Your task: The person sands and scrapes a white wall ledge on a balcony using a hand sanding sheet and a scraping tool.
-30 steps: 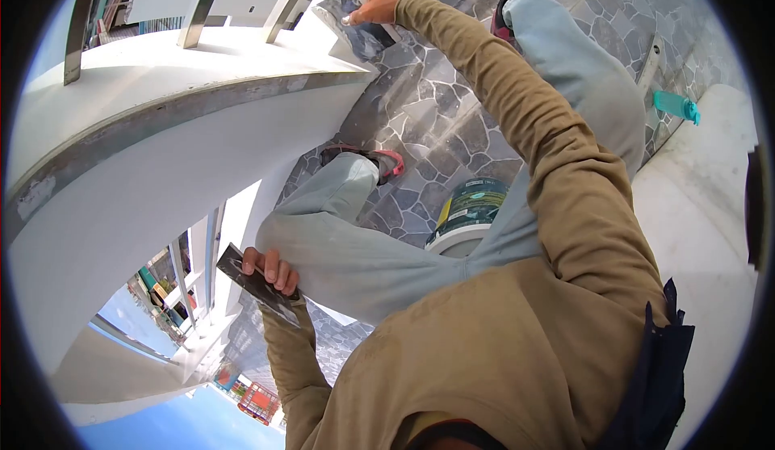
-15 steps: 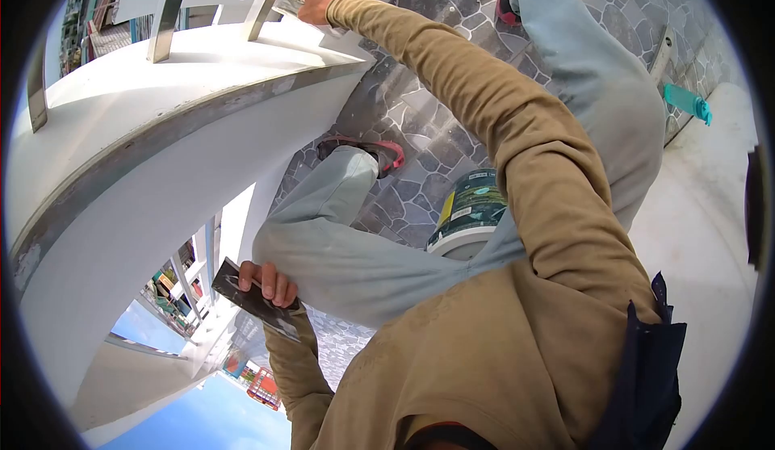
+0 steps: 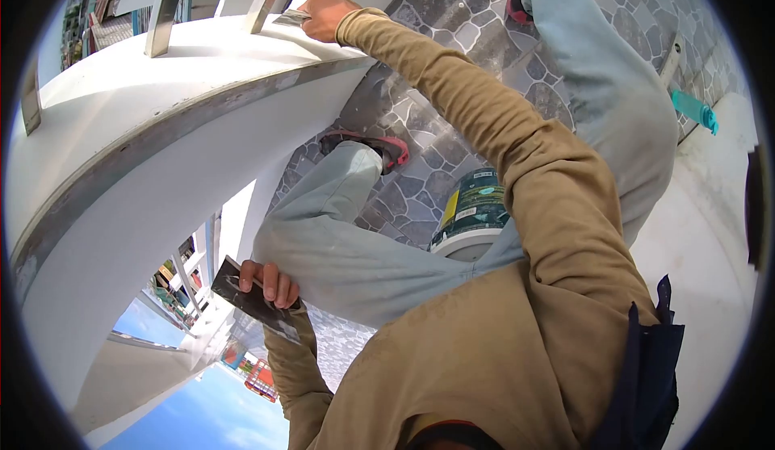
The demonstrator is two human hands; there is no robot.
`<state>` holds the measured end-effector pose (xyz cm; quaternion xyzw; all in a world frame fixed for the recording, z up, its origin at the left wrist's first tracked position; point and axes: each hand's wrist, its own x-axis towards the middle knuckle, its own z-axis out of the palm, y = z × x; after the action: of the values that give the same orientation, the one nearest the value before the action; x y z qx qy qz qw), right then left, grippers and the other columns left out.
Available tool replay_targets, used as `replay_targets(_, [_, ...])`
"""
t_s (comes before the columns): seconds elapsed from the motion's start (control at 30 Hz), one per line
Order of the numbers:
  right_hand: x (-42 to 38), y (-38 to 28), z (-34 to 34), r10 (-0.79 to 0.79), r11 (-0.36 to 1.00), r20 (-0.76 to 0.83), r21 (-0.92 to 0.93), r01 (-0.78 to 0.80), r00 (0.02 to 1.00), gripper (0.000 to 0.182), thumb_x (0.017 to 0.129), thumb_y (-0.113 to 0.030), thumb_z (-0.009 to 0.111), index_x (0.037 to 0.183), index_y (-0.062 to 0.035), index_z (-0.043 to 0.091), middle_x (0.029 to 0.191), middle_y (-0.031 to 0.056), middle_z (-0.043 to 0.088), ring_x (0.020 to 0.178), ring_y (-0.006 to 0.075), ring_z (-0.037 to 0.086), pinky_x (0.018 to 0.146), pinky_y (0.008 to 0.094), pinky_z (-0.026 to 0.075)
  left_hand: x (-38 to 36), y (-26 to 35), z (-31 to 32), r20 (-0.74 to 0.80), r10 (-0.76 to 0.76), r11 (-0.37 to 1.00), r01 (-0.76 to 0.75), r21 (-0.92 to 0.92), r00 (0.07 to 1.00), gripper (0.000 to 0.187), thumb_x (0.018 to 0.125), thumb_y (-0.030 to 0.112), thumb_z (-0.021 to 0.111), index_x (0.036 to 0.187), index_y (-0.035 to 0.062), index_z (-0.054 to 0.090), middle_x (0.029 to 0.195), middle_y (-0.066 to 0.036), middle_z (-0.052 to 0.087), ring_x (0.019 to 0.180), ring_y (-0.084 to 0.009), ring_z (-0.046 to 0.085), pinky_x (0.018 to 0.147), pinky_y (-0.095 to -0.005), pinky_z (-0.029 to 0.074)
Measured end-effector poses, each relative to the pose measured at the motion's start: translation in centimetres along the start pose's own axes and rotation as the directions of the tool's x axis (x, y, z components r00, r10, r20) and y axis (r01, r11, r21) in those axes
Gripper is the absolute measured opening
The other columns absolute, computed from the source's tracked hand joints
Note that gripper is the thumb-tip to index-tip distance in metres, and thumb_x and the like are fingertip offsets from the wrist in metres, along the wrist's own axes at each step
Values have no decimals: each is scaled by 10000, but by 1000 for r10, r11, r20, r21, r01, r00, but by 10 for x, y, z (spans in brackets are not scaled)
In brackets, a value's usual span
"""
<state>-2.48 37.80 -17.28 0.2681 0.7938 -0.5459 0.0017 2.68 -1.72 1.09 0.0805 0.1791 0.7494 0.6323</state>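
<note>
My left hand (image 3: pixel 270 284) is closed around a flat dark rectangular steel trowel (image 3: pixel 257 303), fingers over its face, beside my left knee. Pale smears mark its blade. My right hand (image 3: pixel 324 16) reaches far forward, closed on a small flat-bladed putty knife (image 3: pixel 292 17); its handle is hidden in my fist. This blade lies low against the top of the white curved wall (image 3: pixel 202 54), close to a metal railing post (image 3: pixel 265 2).
A dark green bucket (image 3: pixel 472 208) with a pale rim stands between my legs on the stone-patterned floor (image 3: pixel 420 184). A teal bottle (image 3: pixel 694 111) lies at the right by a long level-like bar (image 3: pixel 672 61). More metal posts (image 3: pixel 168 14) rise from the wall.
My right hand has moved slightly down, bringing the putty knife's blade flatter onto the wall top. My left hand with the trowel has barely moved.
</note>
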Motion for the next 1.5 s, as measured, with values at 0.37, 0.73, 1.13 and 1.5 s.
replay_targets(0.37, [38, -6, 25, 118, 993, 11, -33, -118, 993, 358, 823, -219, 523, 1154, -161, 647, 1103, 162, 646, 1016, 353, 618, 916, 419, 491, -2, -3, 1, -12, 44, 999, -44, -2, 999, 200, 996, 334, 402, 1051, 161, 487, 1003, -160, 508, 823, -241, 531, 701, -338, 416])
replay_targets(0.73, [10, -10, 20, -55, 994, 52, 97, 50, 997, 443, 757, -114, 523, 1174, -186, 653, 1092, 133, 664, 992, 298, 629, 911, 338, 482, -2, -1, -2, 63, 10, 1000, -8, -28, 998, 188, 992, 316, 419, 1074, 158, 479, 1036, -150, 496, 904, -247, 544, 734, -353, 421])
replay_targets(1.13, [-43, 4, -8, -149, 946, 93, 304, 114, 985, 464, 699, -42, 534, 1129, -145, 676, 1052, 157, 676, 913, 283, 655, 847, 336, 511, 8, -7, 7, 1, 20, 1000, -20, -18, 1000, 230, 1000, 339, 368, 1058, 144, 475, 1009, -163, 484, 859, -257, 528, 729, -358, 414])
replay_targets(1.5, [5, -8, 4, 82, 988, 5, 131, -82, 997, 426, 800, -151, 543, 1219, -178, 615, 1165, 120, 631, 1036, 293, 625, 924, 377, 499, 7, 0, 1, 19, -9, 1000, 9, -26, 1000, 208, 986, 321, 430, 1099, 152, 471, 1042, -136, 474, 942, -247, 538, 759, -380, 429])
